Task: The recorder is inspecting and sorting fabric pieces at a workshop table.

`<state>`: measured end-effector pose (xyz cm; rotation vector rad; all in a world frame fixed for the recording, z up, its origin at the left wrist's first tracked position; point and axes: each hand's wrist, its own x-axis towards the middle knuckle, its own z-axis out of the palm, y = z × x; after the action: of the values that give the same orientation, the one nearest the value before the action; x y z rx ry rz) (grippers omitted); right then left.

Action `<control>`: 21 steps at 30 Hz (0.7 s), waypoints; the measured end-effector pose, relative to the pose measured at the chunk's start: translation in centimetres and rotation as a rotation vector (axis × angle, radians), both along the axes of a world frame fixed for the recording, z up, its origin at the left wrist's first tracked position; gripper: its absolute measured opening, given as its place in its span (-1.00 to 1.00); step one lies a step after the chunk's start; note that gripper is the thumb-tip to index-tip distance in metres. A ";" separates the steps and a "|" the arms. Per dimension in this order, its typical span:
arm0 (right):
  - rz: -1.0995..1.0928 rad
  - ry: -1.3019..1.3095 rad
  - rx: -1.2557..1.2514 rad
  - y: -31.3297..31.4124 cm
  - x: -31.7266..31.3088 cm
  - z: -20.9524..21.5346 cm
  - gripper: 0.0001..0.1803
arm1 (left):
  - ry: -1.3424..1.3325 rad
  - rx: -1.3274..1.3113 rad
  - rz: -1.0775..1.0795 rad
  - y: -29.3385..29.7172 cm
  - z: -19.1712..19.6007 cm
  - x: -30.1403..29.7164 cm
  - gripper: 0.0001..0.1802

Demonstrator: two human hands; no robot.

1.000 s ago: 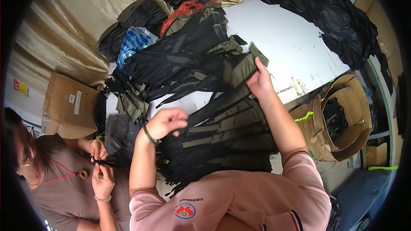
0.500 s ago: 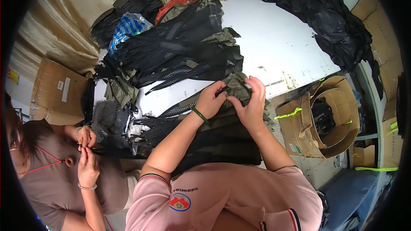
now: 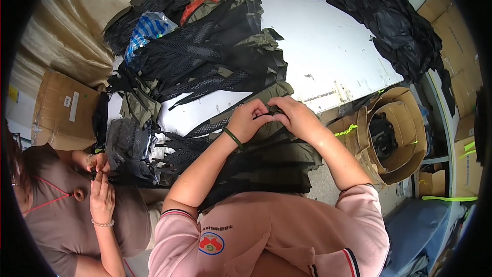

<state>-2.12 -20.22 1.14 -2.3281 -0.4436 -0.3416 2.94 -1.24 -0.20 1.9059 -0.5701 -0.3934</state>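
Note:
My left hand (image 3: 249,119) and my right hand (image 3: 295,117) meet over the top edge of an olive-green fabric panel with black mesh straps (image 3: 266,149), fingers pinched on a small black strap piece (image 3: 270,114) between them. The panel lies on a stack of like pieces at the white table's (image 3: 328,46) near edge. A green bangle is on my left wrist.
A pile of olive and black mesh panels (image 3: 205,56) lies further back, with a blue patterned bag (image 3: 146,28). Black fabric (image 3: 394,25) is heaped at the right. An open cardboard box (image 3: 394,133) stands at the right. A co-worker's hands (image 3: 100,179) work at the left by a carton (image 3: 61,107).
My left hand moved up from the lower straps to meet my right hand at the panel's top edge. Both hands now pinch the same spot together.

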 end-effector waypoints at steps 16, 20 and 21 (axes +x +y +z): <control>0.138 0.037 -0.278 -0.7 1.2 3.1 -0.88 | -0.001 -0.107 -0.147 0.3 0.9 -1.2 -0.84; -0.073 -0.164 -0.218 0.7 1.0 2.1 -0.82 | -0.521 -0.007 -0.077 -0.5 1.7 -3.5 -0.83; -0.079 -0.162 -0.216 0.7 0.9 1.7 -0.82 | -0.519 -0.006 -0.083 -0.5 1.8 -3.8 -0.83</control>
<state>-1.18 -19.54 2.82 -2.5430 -0.4885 -0.5469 -0.90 -1.70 1.59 1.9864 -0.9902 0.0610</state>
